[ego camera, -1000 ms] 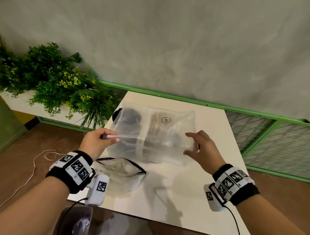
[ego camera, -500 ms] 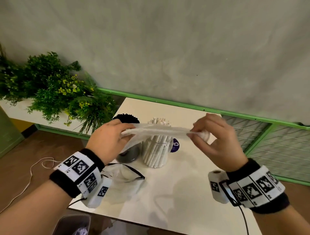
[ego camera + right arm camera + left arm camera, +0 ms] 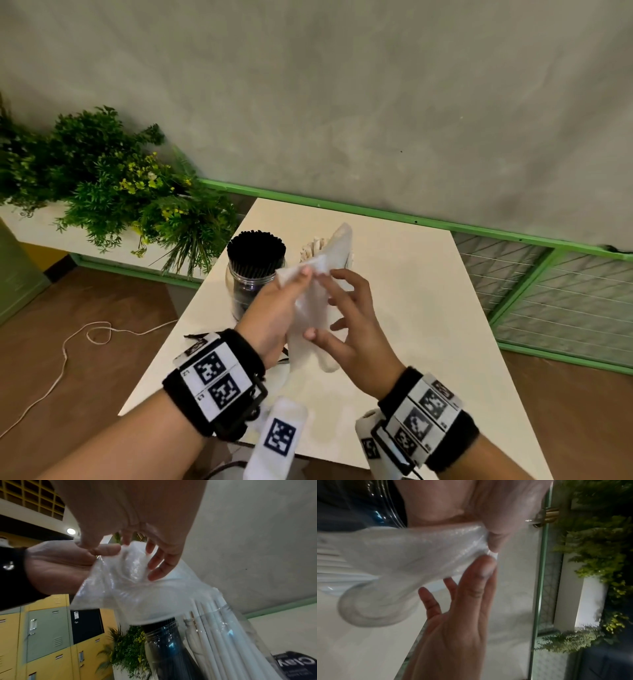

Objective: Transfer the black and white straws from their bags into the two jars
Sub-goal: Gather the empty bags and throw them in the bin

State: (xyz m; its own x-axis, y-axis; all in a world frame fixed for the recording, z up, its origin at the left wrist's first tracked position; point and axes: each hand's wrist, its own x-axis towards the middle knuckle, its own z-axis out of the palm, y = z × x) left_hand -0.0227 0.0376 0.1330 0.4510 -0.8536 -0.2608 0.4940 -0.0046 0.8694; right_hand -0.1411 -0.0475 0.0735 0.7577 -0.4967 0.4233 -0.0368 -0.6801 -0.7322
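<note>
A glass jar of black straws (image 3: 255, 260) stands on the white table (image 3: 428, 325). Beside it on the right is the jar of white straws (image 3: 310, 247), mostly hidden behind a crumpled empty clear bag (image 3: 313, 305). My left hand (image 3: 298, 278) pinches the bag's upper part between thumb and fingers. My right hand (image 3: 329, 305) lies against the bag with straight, spread fingers and its thumb on the lower part. The left wrist view has the bag (image 3: 402, 550), the left thumb pinching it and a right fingertip (image 3: 485, 566) touching it. In the right wrist view the bag (image 3: 137, 588) hangs above both jars (image 3: 223, 635).
A second empty bag with a dark rim (image 3: 198, 337) lies on the table under my left wrist. A leafy plant (image 3: 120, 192) stands left of the table. A green rail (image 3: 376, 214) and a wire fence (image 3: 548, 291) run behind and to the right. A white cord (image 3: 85, 335) lies on the floor.
The bag was held spread wide, then stretched into a strip between both hands. Now the hands have come together and the bag is bunched upright between them. The right hand's grip has loosened.
</note>
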